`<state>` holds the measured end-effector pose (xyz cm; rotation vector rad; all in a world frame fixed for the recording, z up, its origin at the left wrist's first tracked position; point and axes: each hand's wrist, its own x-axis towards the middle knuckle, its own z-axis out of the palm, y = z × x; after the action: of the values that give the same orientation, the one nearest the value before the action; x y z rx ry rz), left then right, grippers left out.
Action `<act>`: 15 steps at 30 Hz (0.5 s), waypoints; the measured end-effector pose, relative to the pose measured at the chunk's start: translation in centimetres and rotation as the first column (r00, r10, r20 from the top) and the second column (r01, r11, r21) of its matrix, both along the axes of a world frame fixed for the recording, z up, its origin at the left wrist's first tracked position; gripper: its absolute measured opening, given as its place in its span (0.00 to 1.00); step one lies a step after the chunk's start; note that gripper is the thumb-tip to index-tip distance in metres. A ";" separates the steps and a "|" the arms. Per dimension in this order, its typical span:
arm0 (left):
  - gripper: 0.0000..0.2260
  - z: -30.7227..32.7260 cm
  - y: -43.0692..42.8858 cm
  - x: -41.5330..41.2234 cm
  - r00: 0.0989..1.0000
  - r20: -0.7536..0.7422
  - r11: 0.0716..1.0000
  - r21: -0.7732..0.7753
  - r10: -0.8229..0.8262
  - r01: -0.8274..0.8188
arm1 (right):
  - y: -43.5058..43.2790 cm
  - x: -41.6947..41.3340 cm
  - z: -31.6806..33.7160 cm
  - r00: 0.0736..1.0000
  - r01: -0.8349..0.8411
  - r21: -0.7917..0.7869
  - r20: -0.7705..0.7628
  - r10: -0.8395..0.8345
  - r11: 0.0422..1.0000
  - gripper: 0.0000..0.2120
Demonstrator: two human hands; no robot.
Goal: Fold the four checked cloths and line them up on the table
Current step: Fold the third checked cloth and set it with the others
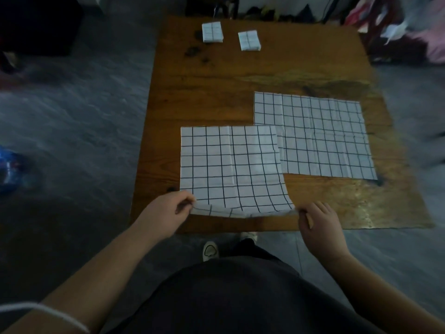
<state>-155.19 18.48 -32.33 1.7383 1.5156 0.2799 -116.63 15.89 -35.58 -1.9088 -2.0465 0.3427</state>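
Starting the third cloth: my left grip point(168, 209) and right grip point(319, 221) each pinch a near corner of the near checked cloth point(228, 165) on the table point(216, 92). Next I'd carry that edge squarely to its far edge.

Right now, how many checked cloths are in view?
4: folded cloth far left, second folded cloth beside it, open cloth at right, front cloth overlapping it, pinched by left hand and right hand. None looks hidden.

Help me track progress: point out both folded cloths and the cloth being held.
left folded cloth point(212, 32), head view, top face.
right folded cloth point(249, 41), head view, top face.
held cloth point(228, 165), head view, flat middle.
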 end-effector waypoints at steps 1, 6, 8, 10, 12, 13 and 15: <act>0.07 0.7 0.7 0.0 1.000 0.012 0.999 0.022 0.023 -0.024 | 0.8 -0.1 0.6 1.000 0.005 0.020 -0.007 -0.005 1.000 0.07; 0.07 2.4 5.4 0.2 0.990 0.011 0.982 0.120 0.144 -0.144 | 6.1 -1.0 2.3 0.999 0.011 0.085 -0.047 -0.007 0.996 0.06; 0.06 2.5 7.7 0.4 0.985 -0.012 0.975 0.144 0.170 -0.166 | 8.7 -1.5 2.6 0.998 0.009 0.080 -0.069 -0.004 0.997 0.06; 0.05 2.4 9.9 0.5 0.978 -0.039 0.964 0.184 0.204 -0.193 | 11.4 -2.0 2.5 0.995 0.020 0.056 -0.100 -0.014 0.998 0.07; 0.06 1.7 12.2 0.4 0.968 -0.070 0.951 0.216 0.239 -0.219 | 14.2 -2.5 2.2 0.991 0.032 0.027 -0.128 -0.029 0.999 0.08; 0.06 1.3 13.3 0.5 0.963 -0.090 0.948 0.217 0.256 -0.232 | 15.5 -2.6 1.9 0.991 0.036 0.014 -0.130 -0.033 0.999 0.08; 0.08 0.2 15.5 0.7 0.950 -0.138 0.948 0.196 0.278 -0.249 | 18.0 -2.8 1.3 0.992 0.032 -0.021 -0.125 -0.034 0.999 0.09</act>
<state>-154.45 34.02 -32.17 1.7256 1.8998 0.4274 -119.46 33.94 -34.24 -1.8792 -1.9352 0.4632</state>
